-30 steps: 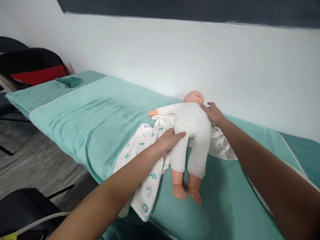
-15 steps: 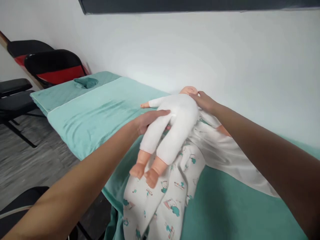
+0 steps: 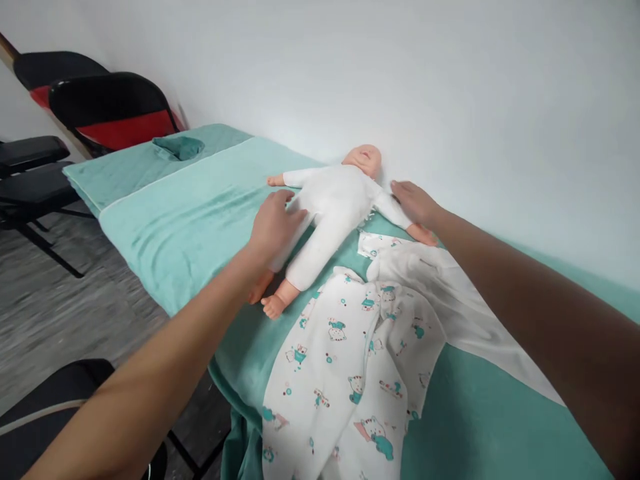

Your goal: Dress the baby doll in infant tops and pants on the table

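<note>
A baby doll (image 3: 335, 200) with a white cloth body lies on its back on the green-covered bed (image 3: 190, 227), its head toward the wall and its arms spread. Beside its hip and leg is my left hand (image 3: 277, 223), fingers apart, hiding part of that leg. My right hand (image 3: 413, 200) hovers by the doll's other arm, fingers extended and holding nothing. Nearer to me lies a white baby garment (image 3: 340, 373) printed with small animals. A plain white cloth (image 3: 460, 300) is spread to its right, partly behind my right forearm.
Black folding chairs (image 3: 113, 100) with red on their backs stand beyond the far left end of the bed. A face hole (image 3: 177, 148) shows in the bed there. The white wall (image 3: 450, 87) runs along the far side. Another dark seat (image 3: 55, 407) is at lower left.
The doll has moved off the printed garment, away from me and to the left, and now rests on the bed. Both hands have let go of it.
</note>
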Available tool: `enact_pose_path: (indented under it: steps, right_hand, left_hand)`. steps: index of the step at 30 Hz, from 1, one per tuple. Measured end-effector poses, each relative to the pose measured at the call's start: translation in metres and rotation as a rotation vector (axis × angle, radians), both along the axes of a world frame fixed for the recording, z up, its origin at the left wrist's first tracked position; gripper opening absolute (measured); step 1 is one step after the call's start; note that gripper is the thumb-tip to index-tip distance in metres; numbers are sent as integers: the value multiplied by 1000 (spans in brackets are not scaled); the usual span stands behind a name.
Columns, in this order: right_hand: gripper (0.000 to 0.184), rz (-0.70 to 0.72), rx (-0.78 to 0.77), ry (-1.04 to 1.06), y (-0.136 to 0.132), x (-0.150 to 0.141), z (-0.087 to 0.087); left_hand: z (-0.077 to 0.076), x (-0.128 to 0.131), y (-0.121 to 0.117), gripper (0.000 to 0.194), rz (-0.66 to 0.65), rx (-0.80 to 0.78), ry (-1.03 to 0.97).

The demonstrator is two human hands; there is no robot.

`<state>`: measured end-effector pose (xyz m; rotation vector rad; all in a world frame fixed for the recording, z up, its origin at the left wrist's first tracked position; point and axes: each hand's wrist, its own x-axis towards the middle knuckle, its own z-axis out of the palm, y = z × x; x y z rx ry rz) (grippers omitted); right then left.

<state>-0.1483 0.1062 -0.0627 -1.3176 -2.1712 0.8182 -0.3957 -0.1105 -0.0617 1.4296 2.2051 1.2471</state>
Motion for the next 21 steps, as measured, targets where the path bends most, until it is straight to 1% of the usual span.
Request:
enact_pose_path:
  steps: [1, 2, 3, 5, 6, 7, 8, 9, 10, 12, 14, 15, 16, 18, 19, 20, 21]
  right_hand:
    - [50, -39, 9, -30, -5, 24, -3]
    - [48, -66, 15, -61, -11, 51, -7]
    - [47, -112, 39, -85, -18, 79, -11]
    - [48, -189, 69, -134, -35, 132, -18]
    - [47, -211, 81, -159, -44, 156, -21]
    - [46, -224, 98, -215, -53, 177, -23]
    - [44, -186, 101, -281, -62, 193, -24]
    - [42, -115, 97, -313, -71, 205, -22]
    - [39, -45, 91, -334, -82, 212, -18]
    - [32, 68, 80, -331, -109, 213, -4]
    - [28, 89, 63, -288, -145, 202, 17]
    - [28, 72, 26, -247, -166, 194, 29]
    - [30, 48, -11, -177, -188, 186, 41]
    - [39, 79, -131, -6, -233, 172, 62]
    - [43, 104, -179, 107, -255, 166, 70]
    - [47, 158, -226, 202, -276, 161, 77]
    - [52, 212, -251, 277, -295, 158, 83]
  left_hand:
    - [1, 17, -16, 34, -15, 91, 147]
    - [1, 36, -35, 31, -88, 136, 214]
    - [-1, 55, -54, 31, -165, 137, 241]
    - [-12, 90, -88, 38, -302, 2, 293]
    - [-19, 103, -100, 47, -313, -92, 333]
    - [-27, 113, -109, 52, -282, -174, 355]
    - [-35, 121, -113, 53, -258, -243, 360]
    - [-40, 125, -114, 50, -229, -282, 333]
    - [-43, 128, -114, 44, -215, -298, 264]
    - [-40, 133, -110, 26, -248, -300, 78]
    - [-28, 143, -111, 12, -340, -275, -21]
    - [-19, 150, -113, 8, -407, -226, -50]
    - [-10, 160, -117, 9, -475, -142, -81]
    - [11, 181, -127, 16, -582, 126, -209]
    - [22, 193, -133, 17, -597, 281, -283]
    - [34, 204, -138, 17, -589, 418, -350]
    - [47, 214, -144, 17, -582, 520, -398]
